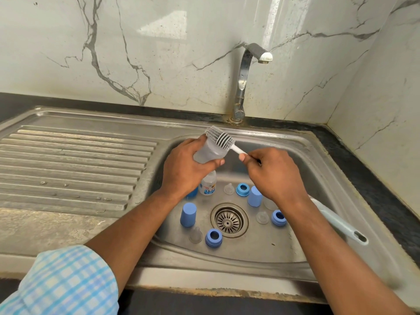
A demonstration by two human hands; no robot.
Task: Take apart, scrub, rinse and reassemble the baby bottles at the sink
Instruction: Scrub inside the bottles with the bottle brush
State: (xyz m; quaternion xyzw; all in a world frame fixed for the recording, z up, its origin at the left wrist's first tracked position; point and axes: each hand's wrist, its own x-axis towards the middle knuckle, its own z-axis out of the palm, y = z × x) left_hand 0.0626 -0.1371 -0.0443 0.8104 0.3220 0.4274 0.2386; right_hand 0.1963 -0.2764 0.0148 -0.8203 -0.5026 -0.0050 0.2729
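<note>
My left hand (181,169) grips a clear bottle body (208,153) above the sink basin (302,173). My right hand (275,173) pinches the white handle of a grey silicone bottle brush (219,137), whose head lies against the bottle's outside near its far end. On the basin floor another bottle (207,185) with a printed label lies behind my left hand. Blue caps (188,214) (254,196), blue collar rings (213,238) (242,189) (279,217) and clear teats (195,234) (228,188) (262,217) lie scattered around the drain (228,220).
The tap (244,80) stands at the back of the basin, with no water running. A pale blue long-handled brush (341,223) leans on the basin's right side. The ribbed draining board (75,164) stretches to the left. Marble walls close the back and right.
</note>
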